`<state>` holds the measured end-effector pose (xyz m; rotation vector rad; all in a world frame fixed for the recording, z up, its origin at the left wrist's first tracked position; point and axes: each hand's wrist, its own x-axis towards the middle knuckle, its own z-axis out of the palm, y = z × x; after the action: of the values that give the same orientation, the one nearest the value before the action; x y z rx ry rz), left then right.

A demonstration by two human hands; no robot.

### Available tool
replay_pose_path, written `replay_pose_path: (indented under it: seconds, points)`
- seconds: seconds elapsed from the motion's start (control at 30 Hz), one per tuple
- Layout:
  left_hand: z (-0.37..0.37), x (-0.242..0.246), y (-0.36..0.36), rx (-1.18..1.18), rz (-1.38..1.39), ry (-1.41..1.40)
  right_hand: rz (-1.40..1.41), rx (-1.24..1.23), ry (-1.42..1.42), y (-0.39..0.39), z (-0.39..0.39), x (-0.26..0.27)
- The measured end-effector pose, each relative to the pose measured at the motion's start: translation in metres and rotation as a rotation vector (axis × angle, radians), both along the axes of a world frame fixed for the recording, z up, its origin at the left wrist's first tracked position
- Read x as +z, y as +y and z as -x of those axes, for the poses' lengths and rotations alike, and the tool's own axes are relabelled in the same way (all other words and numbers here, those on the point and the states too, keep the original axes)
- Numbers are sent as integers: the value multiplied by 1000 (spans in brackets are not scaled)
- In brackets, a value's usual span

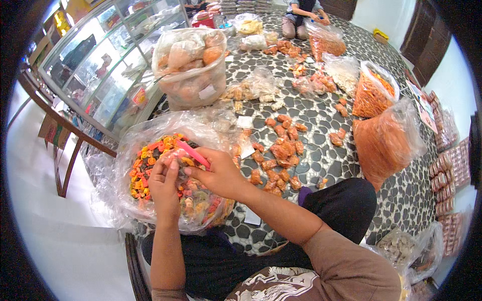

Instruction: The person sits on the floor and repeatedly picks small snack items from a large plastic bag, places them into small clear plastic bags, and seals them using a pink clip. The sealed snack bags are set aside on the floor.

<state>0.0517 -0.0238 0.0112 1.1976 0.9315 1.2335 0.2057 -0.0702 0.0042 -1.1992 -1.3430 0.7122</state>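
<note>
A large clear plastic bag (128, 150) of colourful snack pieces (140, 184) lies open in front of me. Above it my left hand (165, 177) pinches a small clear plastic bag (180, 156). My right hand (216, 171) holds a pink plastic tool (194, 153), whose kind I cannot tell, and its fingers also touch the small bag. The two hands are close together, and the small bag's contents are partly hidden by the fingers. Small packed bags of orange snack (282, 148) lie in a loose heap on the floor to the right.
A big sack of packed bags (188, 71) stands ahead, beside a glass display case (101, 64). Large bags of orange snacks (384, 139) stand at the right. Another person (301, 15) kneels at the far side by an open bag (325, 39). A wooden frame (71, 124) is at the left.
</note>
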Motion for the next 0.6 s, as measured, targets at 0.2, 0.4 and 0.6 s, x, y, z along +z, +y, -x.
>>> replay_pose_path:
  seconds: [0.2,0.4,0.6]
  points:
    - [29,-14,11,32,-150,125,25,-74,80,7,19,-9]
    - [45,-12,20,150,-205,97,-172,-44,-236,-6,35,-2]
    - [45,-20,19,232,-322,235,-92,-47,-387,-13,46,-1]
